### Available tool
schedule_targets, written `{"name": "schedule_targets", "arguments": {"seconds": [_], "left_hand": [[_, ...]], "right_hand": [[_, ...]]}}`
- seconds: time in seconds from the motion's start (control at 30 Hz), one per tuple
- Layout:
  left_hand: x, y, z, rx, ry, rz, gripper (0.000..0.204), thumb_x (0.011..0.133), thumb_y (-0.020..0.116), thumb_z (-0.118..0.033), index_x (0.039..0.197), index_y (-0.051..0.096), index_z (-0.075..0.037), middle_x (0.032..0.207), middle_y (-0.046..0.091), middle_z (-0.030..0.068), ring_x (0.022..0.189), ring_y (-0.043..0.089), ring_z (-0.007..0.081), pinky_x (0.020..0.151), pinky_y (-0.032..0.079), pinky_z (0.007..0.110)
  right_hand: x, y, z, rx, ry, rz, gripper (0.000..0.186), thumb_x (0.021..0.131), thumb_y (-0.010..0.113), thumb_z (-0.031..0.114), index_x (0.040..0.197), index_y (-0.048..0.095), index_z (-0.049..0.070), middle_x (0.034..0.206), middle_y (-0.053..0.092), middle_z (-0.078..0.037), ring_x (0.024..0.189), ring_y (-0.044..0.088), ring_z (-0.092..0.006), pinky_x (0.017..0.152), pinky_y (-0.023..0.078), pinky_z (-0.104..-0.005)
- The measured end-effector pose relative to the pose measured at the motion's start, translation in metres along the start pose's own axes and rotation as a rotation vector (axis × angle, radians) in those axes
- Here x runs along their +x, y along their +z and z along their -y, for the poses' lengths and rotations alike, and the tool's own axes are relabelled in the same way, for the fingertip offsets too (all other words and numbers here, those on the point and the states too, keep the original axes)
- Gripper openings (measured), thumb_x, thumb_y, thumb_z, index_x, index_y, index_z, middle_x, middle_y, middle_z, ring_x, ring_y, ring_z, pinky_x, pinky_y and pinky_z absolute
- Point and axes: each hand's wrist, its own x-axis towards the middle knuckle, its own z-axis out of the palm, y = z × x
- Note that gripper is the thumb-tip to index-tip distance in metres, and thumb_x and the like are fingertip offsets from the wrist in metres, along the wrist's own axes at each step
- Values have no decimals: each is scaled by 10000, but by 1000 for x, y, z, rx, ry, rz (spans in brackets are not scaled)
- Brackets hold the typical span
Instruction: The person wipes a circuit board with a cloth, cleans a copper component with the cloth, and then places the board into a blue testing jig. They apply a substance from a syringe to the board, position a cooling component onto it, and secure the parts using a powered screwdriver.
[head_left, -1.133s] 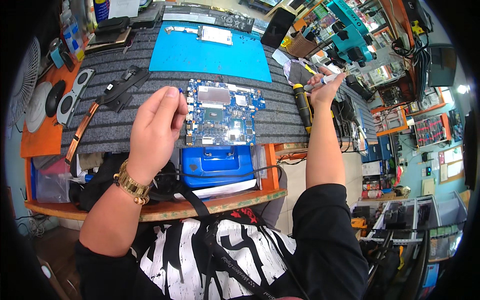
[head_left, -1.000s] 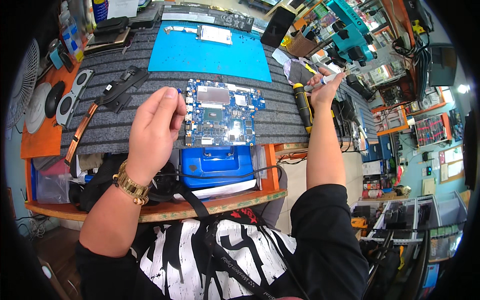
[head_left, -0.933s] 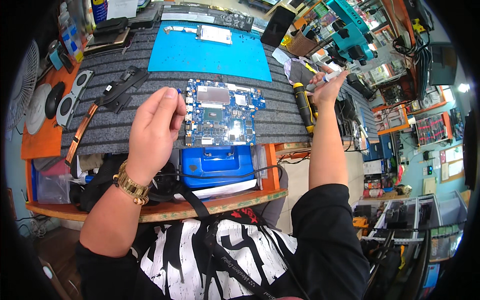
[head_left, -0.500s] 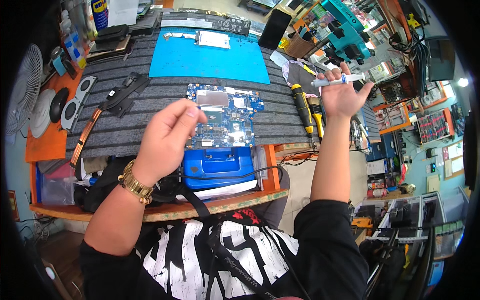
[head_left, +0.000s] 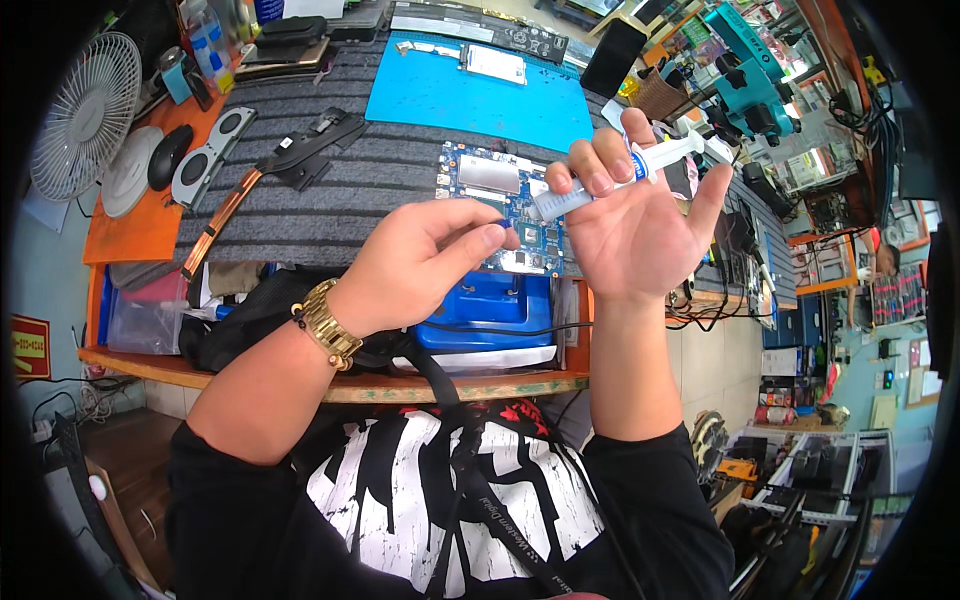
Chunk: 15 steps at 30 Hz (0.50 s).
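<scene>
Palm up, my right hand [head_left: 640, 225] has its fingers curled around a syringe [head_left: 566, 201] of grey paste with a white plunger. The syringe's front end points left, over the right part of a blue circuit board [head_left: 450, 180]. My left hand [head_left: 425, 262], wearing a gold watch [head_left: 330, 325], is closed in a pinch above the board's near left part. A small dark blue piece [head_left: 503, 224] shows between its thumb and forefinger, near the syringe's front end. My hands hide parts of the board, which lies flat on a grey striped mat [head_left: 400, 160].
Beyond the board lies a light blue mat [head_left: 430, 95] with a silver drive-like part [head_left: 497, 65]. To the left are a copper heat pipe [head_left: 225, 215], a dual speaker-like part [head_left: 210, 160] and a white fan [head_left: 90, 95]. A blue case [head_left: 480, 315] sits in the open drawer below.
My right hand has moved left with the syringe, from beside the yellow-black tools to the board, near my left hand. The whole view has shifted; my left hand stays pinched over the board.
</scene>
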Motion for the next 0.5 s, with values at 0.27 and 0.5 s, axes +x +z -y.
{"name": "schedule_targets", "arguments": {"seconds": [0.27,0.5], "left_hand": [[0,2,-3,19,9,-9,327,1233,711,-294,1277,863,-8,929,725,-21,872,629,71,785,531,282],[2,-1,0,24,-11,-10,332,1235,709,-289,1265,873,-2,917,727,-17,866,630,74,780,531,286]], "right_hand": [[0,6,-10,9,-1,1,1052,1126,332,954,1605,627,65,1124,596,-65,1056,569,-286,1066,457,-598],[-4,3,-22,-17,-44,20,881,1188,342,814,1560,645,75,1114,602,-69,1048,584,-288,1074,484,-623]]}}
